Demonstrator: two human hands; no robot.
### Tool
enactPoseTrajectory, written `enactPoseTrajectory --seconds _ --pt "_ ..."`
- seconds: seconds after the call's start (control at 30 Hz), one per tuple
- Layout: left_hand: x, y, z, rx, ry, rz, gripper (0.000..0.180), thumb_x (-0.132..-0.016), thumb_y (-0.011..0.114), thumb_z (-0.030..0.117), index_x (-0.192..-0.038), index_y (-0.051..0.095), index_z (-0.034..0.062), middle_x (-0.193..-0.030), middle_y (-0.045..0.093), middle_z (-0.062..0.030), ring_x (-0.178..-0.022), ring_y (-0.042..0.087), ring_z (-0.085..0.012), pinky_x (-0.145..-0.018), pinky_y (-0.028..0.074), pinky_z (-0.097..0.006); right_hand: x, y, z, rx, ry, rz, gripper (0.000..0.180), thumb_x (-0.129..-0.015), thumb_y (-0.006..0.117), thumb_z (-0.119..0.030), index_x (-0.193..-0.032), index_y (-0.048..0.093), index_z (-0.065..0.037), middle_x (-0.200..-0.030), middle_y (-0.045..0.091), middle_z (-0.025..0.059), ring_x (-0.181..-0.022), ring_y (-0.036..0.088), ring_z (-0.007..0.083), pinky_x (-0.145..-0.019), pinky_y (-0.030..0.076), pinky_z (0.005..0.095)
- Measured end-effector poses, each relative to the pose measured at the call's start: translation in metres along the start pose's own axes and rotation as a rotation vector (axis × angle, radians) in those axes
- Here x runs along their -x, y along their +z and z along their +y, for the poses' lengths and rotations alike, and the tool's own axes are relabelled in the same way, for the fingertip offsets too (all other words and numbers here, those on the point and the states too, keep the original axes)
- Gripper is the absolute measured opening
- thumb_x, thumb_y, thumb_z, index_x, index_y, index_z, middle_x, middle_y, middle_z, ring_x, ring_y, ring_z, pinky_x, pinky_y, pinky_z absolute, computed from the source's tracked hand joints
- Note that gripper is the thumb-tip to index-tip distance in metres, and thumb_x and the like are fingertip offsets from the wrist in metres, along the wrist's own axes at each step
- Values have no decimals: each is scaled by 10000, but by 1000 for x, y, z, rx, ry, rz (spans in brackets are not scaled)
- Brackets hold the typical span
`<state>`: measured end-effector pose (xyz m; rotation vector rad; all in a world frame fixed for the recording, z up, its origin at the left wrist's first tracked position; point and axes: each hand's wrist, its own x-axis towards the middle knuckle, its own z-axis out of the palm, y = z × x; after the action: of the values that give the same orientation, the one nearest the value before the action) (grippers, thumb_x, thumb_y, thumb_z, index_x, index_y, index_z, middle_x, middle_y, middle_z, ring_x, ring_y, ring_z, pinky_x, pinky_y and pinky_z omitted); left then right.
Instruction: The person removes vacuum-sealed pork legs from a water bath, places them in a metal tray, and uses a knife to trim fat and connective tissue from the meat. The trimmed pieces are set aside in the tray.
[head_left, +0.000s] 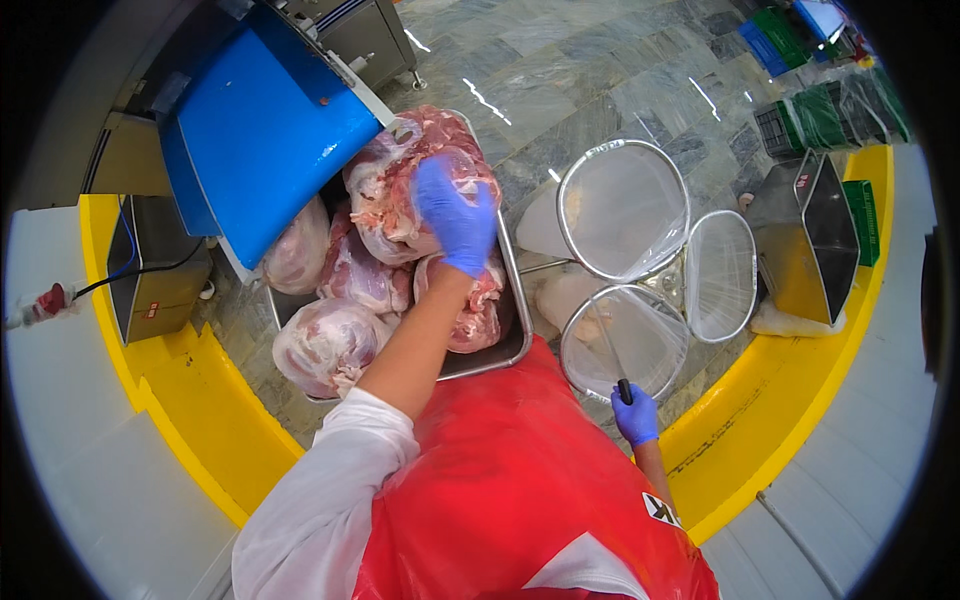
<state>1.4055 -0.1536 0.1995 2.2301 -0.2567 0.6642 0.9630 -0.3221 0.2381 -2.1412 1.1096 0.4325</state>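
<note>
A metal tray [526, 318] in front of me is heaped with several large pieces of raw meat [335, 345]. On the top piece of meat [390, 215], at the far end, lies my left hand [458, 218] in a purple glove. Its fingers and thumb sit on either side of some flesh; motion blurs them a little. My right hand [636, 414], also gloved in purple, is closed round the black handle of a knife [624, 390] at the lower right. The thin blade points up and away, over a clear bag in a ring.
Three metal rings [625, 143] with clear bags stand right of the tray. A blue chute [270, 130] overhangs its far left. Metal bins [808, 235] sit on both sides by yellow ledges [790, 420]. Green crates [830, 115] stand at the far right.
</note>
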Motion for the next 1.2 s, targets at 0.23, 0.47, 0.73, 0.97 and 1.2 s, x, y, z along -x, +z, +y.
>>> enactPoseTrajectory --seconds 0.23,0.47,0.73,0.97,1.2 --pt "-78 -24 -129 -122 -247 -725 841 -727 857 384 -1377 560 -57 -1271 677 -237 -1172 653 -381 -1038 507 -436 -37 -18 -21 -8 -127 56 286 -902 711 -282 -997 728 -13 -844 694 273 -844 700 451 -704 536 468" --pt "-111 -4 -170 -18 -326 -1132 858 -708 854 472 -1335 620 -65 -1328 669 -245 -1233 654 -326 -1042 518 -374 -43 -30 -36 5 -213 83 298 -899 719 -261 -1059 729 -10 -872 707 269 -837 708 434 -704 540 457" --pt "-65 -48 -161 366 -476 -934 700 -769 819 245 -1399 615 17 -1193 728 -139 -1045 687 -216 -951 542 -347 -10 0 -26 -8 -165 10 306 -901 728 -253 -1068 752 2 -904 739 254 -886 753 368 -762 562 418" --pt "-27 -106 -158 453 -379 -874 651 -810 749 166 -1424 582 25 -1219 721 -111 -1094 671 -187 -966 528 -324 -7 14 -35 -66 -158 -57 313 -896 739 -236 -1099 755 1 -946 759 229 -896 765 307 -791 564 393" --pt "-6 -207 -138 363 -346 -1030 516 -833 666 48 -1345 612 21 -1204 700 -75 -1112 646 -157 -982 517 -308 -17 5 -45 -118 -50 -71 315 -910 748 -211 -1128 744 17 -968 776 187 -886 747 196 -807 561 347"
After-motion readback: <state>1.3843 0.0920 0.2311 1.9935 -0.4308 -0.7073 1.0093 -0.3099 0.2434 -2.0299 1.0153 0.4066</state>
